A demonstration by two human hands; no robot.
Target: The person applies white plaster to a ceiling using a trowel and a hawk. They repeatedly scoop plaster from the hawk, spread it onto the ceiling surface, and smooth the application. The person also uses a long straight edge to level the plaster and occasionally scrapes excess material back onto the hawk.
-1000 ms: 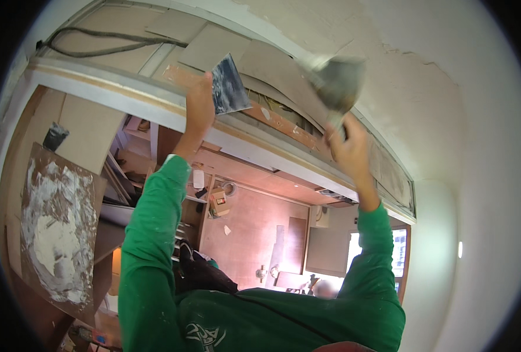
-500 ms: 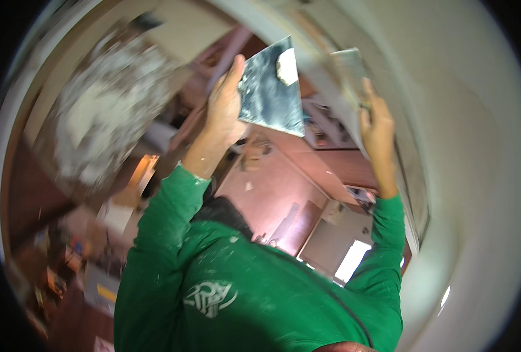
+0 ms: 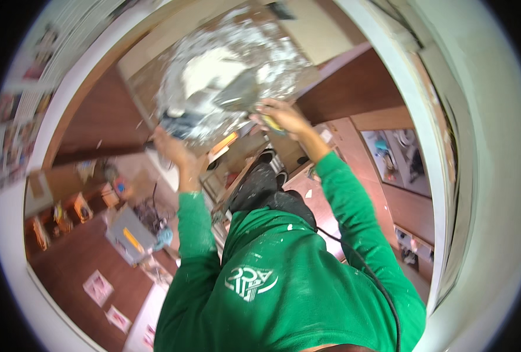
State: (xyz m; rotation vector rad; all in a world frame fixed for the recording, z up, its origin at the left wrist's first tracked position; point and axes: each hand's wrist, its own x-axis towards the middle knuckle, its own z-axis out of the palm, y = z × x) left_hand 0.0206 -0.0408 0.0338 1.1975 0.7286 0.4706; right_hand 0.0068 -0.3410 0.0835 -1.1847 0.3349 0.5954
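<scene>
My right hand (image 3: 287, 121) is closed on the yellow-green handle of a wide putty knife (image 3: 241, 92). The knife's broad grey blade tilts over a mound of white paste (image 3: 205, 69). That paste lies on a board (image 3: 284, 69) smeared with white, its surface shiny in places. Gripped at the board's near left edge by my left hand (image 3: 175, 149) is a dark flat metal plate (image 3: 178, 125) with a small white lump on it. Motion blurs this hand and plate, and some of the fingers are hidden.
A grey toolbox (image 3: 131, 236) with a yellow handle sits on the lower left. Brown panels (image 3: 354, 85) stand beside the board. Along the right runs a pale wall (image 3: 483, 176) with a frame edge (image 3: 442, 193). A black cable (image 3: 384, 287) hangs across my green sleeve.
Both hands have come down from the raised position by the wall to the paste board. The putty knife has moved left over the paste, and the plate has moved left and down.
</scene>
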